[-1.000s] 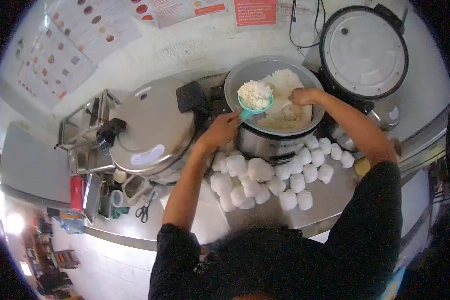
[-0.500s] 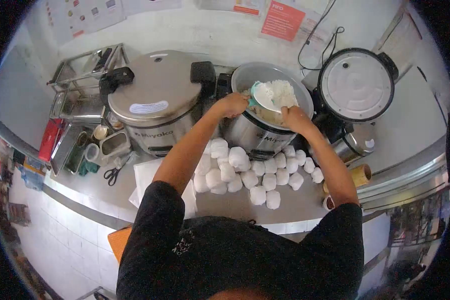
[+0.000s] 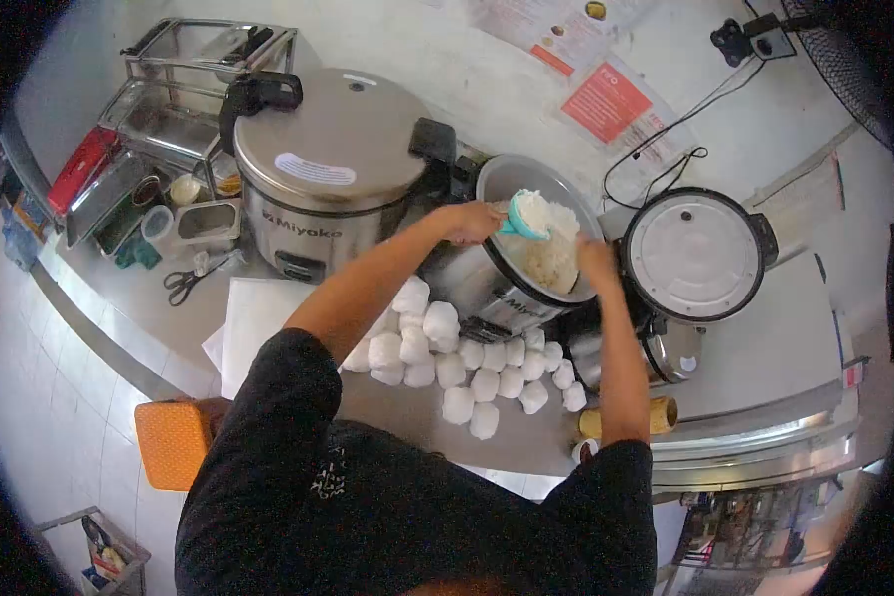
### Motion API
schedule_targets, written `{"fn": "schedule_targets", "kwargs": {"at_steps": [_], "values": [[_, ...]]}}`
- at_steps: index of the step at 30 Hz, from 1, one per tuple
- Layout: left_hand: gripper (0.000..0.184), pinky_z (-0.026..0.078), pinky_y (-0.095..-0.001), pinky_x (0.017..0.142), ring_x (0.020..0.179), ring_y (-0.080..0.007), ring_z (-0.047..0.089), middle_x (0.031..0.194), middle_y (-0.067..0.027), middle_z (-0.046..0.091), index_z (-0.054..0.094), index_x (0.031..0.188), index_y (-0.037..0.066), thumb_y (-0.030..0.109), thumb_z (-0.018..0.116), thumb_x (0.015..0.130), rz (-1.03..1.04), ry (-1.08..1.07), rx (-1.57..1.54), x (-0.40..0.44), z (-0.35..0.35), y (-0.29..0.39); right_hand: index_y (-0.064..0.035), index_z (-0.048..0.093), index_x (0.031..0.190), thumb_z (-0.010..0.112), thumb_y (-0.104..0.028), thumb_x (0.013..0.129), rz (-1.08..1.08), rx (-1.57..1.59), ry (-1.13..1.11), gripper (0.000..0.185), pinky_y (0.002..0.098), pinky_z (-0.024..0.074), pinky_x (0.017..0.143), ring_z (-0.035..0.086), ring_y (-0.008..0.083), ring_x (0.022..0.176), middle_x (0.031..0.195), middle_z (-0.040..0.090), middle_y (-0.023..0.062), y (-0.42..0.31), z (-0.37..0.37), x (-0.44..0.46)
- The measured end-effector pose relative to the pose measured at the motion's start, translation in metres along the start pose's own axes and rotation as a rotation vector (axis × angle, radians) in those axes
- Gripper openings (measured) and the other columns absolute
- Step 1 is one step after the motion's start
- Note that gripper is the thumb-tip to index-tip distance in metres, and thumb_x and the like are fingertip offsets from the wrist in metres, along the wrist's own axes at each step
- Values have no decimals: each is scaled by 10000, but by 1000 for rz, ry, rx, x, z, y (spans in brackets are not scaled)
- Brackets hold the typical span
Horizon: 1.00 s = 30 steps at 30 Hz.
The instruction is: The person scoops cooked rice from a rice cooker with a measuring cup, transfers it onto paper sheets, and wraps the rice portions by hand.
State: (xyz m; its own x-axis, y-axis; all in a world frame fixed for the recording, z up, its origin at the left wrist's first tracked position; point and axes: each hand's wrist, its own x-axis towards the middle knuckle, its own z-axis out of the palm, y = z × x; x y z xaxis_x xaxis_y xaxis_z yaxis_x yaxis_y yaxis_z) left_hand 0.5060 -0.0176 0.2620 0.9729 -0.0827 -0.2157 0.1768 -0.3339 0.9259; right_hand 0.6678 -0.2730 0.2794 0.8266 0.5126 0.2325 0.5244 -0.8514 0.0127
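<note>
My left hand is closed round the handle of a teal scoop heaped with white rice. The scoop is over the open rice cooker, which holds more rice. At the cooker's right rim is my right hand, slightly blurred, its fingers closed; what it grips I cannot make out. Several white rounded bundles lie on the counter below the cooker.
A large lidded cooker stands left, beside metal racks. Scissors and white sheets lie nearer. An open round lid and a yellow cylinder are at right. An orange stool stands lower left.
The view has shifted and turned. My hands came closer together over the cooker, then my right hand moved away from the scoop to the right rim. The white utensil seen near it no longer shows clearly.
</note>
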Motion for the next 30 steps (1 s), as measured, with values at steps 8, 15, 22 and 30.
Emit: {"fn": "schedule_targets", "kwargs": {"at_steps": [8, 15, 22, 30], "values": [[409, 508, -388, 494, 594, -200, 590, 836, -168, 653, 550, 1321, 153, 175, 409, 938, 443, 113, 782, 41, 16, -26, 67, 658, 854, 296, -360, 958, -72, 223, -111, 569, 532, 475, 822, 616, 490, 865, 876, 637, 313, -21, -53, -47], [335, 441, -386, 419, 485, -228, 551, 679, -133, 623, 642, 1165, 100, 178, 440, 910, 133, 77, 253, 8, 35, 6, -15, 720, 920, 415, -370, 920, 127, -170, 30, 468, 485, 528, 821, 668, 405, 898, 978, 691, 203, 7, -8, -9], [662, 479, -333, 561, 599, -160, 548, 671, -67, 580, 80, 1524, 101, 274, 429, 988, 275, 317, -30, -38, 58, -42, -52, 637, 944, 502, -274, 923, -169, -261, 395, 260, 496, 462, 797, 598, 370, 948, 1085, 613, 181, -14, -35, -64], [849, 499, -346, 747, 825, -242, 605, 1046, -229, 562, -244, 1445, 16, 223, 445, 994, 325, 396, -483, -206, 145, -59, -43, 308, 1427, 435, -320, 1018, 223, 1821, -178, 510, 310, 484, 853, 620, 235, 1005, 1186, 610, 161, -214, 5, -274]]}}
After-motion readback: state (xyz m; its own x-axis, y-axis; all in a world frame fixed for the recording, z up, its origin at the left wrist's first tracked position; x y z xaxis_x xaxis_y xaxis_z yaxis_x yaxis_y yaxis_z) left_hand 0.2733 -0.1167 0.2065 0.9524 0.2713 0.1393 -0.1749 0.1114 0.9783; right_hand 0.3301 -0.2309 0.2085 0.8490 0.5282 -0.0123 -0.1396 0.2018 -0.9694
